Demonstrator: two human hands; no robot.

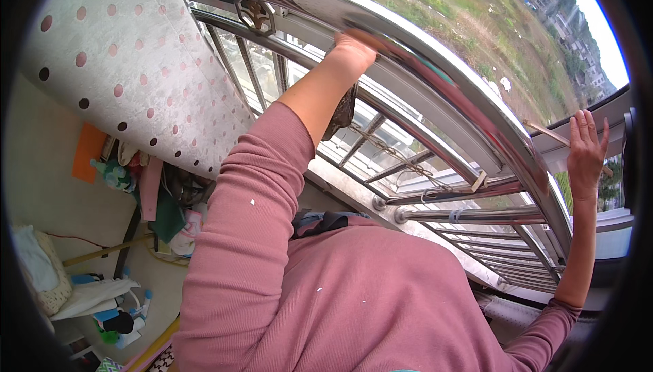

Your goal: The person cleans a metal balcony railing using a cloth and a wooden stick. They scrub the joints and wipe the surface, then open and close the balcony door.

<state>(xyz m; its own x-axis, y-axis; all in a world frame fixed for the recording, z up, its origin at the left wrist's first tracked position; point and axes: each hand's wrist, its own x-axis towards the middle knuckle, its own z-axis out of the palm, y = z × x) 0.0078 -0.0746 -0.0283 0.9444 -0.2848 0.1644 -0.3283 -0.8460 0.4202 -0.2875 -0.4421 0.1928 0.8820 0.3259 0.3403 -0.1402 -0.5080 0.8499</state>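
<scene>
My left hand [354,53] reaches under the polished metal rail [418,40] of a window guard; its fingers are hidden behind the rail. Just below that wrist hangs a dark, wet-looking thing [343,112], perhaps a cloth; whether the hand holds it is not visible. At the right, my right hand [586,152] is raised against the window frame [614,117], back towards me, fingers stretched upward. A thin wooden stick [548,132] passes behind this hand and shows again on its other side. Whether the palm or thumb grips the stick is hidden.
Metal bars [474,216] cross in front of me, with twisted wire [393,152] strung along them. A polka-dot sheet [137,61] covers the upper left. Bags, cloths and an orange card [88,152] are at the left. Grassy ground and buildings lie outside.
</scene>
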